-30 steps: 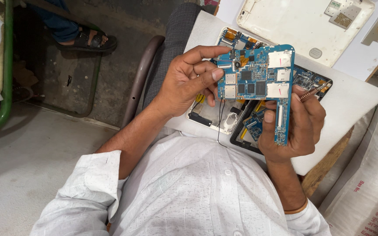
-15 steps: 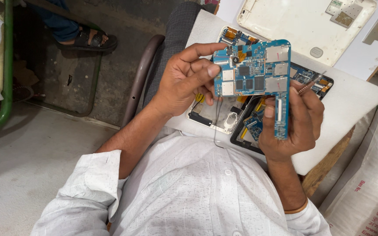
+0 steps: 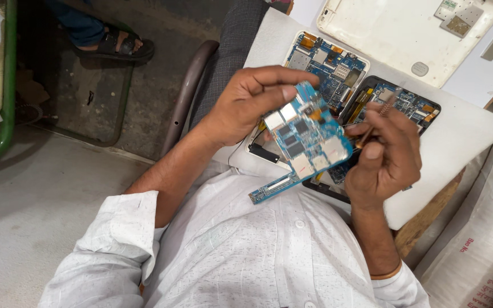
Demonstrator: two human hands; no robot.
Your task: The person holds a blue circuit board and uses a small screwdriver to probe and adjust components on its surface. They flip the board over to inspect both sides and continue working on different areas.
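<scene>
A white board [image 3: 463, 154] lies across the person's lap as a work surface. At its far end rests a large white back cover [image 3: 395, 40], face down, with small metal shields at its corner. Nearer the person, two opened tablets lie side by side: a white-framed tablet [image 3: 329, 63] with its blue circuitry exposed and a black-framed tablet [image 3: 409, 105] just beside it. Above them, held clear of the surface, is a blue circuit board [image 3: 306, 145], tilted, with silver shielding cans and a narrow strip reaching down towards the white shirt. The left hand [image 3: 246, 105] pinches the board's upper edge between thumb and fingers. The right hand [image 3: 383, 157] is closed around a thin tool [image 3: 375, 122], its tip against the board's right edge.
</scene>
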